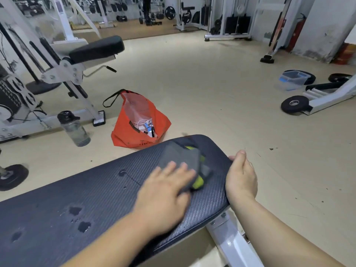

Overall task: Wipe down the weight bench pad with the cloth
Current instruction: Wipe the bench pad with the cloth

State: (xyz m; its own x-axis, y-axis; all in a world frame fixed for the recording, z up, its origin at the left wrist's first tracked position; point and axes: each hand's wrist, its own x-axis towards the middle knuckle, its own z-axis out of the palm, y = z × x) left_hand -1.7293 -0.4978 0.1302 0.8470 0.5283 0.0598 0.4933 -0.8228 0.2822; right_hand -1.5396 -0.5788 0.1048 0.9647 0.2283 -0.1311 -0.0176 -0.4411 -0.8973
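- We look down at a dark, textured bench (100, 193) pad that runs from the lower left corner of the view up toward the middle right.
- Our left hand (163, 191) lies flat on a grey cloth (183, 157) with yellow-green patches, its fingers (171, 166) spread and pressing the cloth onto the pad near the bench's far end.
- The left hand and cloth are blurred.
- Our right hand (240, 176) grips the right edge of the bench near that far end, fingers curled around the rim and thumb on top.
- Several wet spots (79, 216) sit on the pad toward its near left part.
- On the floor (221, 93) beyond the bench's far edge stands an open orange bag (138, 122), and to its left a clear water bottle (74, 128) with a black cap.
- Weight plates (293, 105) and a clear plastic box (291, 79) lie on the floor to the right, well apart from the bench.
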